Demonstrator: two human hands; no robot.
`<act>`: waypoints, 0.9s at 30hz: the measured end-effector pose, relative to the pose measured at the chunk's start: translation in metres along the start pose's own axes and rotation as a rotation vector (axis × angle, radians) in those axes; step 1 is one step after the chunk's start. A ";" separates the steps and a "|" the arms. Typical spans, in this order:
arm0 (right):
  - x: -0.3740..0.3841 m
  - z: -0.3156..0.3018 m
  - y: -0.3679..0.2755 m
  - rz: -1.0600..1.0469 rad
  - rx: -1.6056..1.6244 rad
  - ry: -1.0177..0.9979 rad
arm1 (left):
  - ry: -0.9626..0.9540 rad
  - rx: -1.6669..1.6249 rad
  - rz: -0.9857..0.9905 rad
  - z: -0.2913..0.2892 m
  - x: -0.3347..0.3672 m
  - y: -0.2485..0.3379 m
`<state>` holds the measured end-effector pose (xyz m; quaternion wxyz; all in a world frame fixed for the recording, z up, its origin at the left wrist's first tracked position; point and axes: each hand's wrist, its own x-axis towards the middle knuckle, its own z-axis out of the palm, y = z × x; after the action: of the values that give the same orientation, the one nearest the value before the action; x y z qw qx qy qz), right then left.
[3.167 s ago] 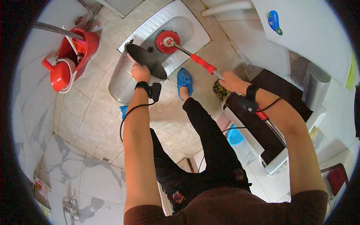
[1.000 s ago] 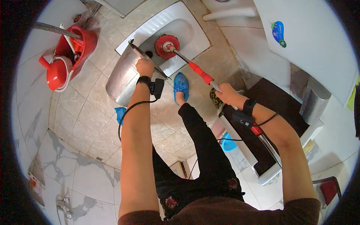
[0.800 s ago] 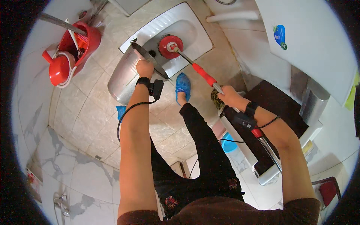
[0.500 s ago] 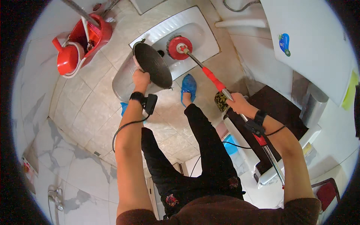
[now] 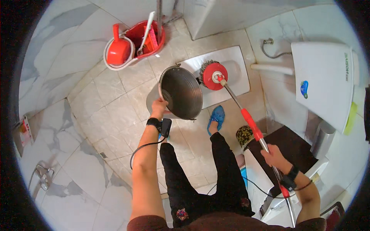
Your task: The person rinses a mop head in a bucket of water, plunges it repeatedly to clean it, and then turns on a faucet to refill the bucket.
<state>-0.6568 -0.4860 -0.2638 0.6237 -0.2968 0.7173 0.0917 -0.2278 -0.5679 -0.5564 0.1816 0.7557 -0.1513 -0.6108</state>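
My left hand [image 5: 158, 108] grips the rim of a metal bucket [image 5: 186, 91], which is tilted so its inside faces me; only a dull grey interior shows. Closed around the pole of a spin mop [image 5: 251, 122] is my right hand [image 5: 274, 156]. The pole is silver with red grips, and its round red mop head [image 5: 214, 76] with a grey fringe is over the white squat toilet [image 5: 236, 92], just right of the bucket. Part of the toilet is hidden behind the bucket and mop head.
A red mop bucket [image 5: 163, 37] with a red scoop [image 5: 119, 52] stands at the back left. To the right are a white cistern [image 5: 323, 84], a dark brown surface [image 5: 286, 151] and a patterned round container [image 5: 244, 136]. My foot wears a blue shoe cover [image 5: 218, 116].
My view has shifted left. The bucket has tipped so more of its inside shows. The mop head has lifted toward me, and my right hand still holds the pole.
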 end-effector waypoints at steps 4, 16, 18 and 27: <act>-0.039 0.004 -0.007 -0.052 -0.131 0.028 | -0.081 -0.192 -0.030 0.000 -0.006 -0.002; -0.067 0.080 -0.076 -0.256 -0.446 -0.074 | -0.202 -0.619 -0.057 -0.103 -0.037 -0.074; -0.071 0.101 -0.098 -0.292 -0.434 -0.147 | -0.201 -0.688 -0.061 -0.134 -0.036 -0.091; -0.093 0.195 -0.179 -0.138 -0.540 -0.204 | -0.242 -0.799 -0.058 -0.239 -0.051 -0.113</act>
<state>-0.3920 -0.5036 -0.1730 0.5958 -0.4891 0.5788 0.2660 -0.0034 -0.4233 -0.5194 0.4242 0.5525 0.0989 -0.7106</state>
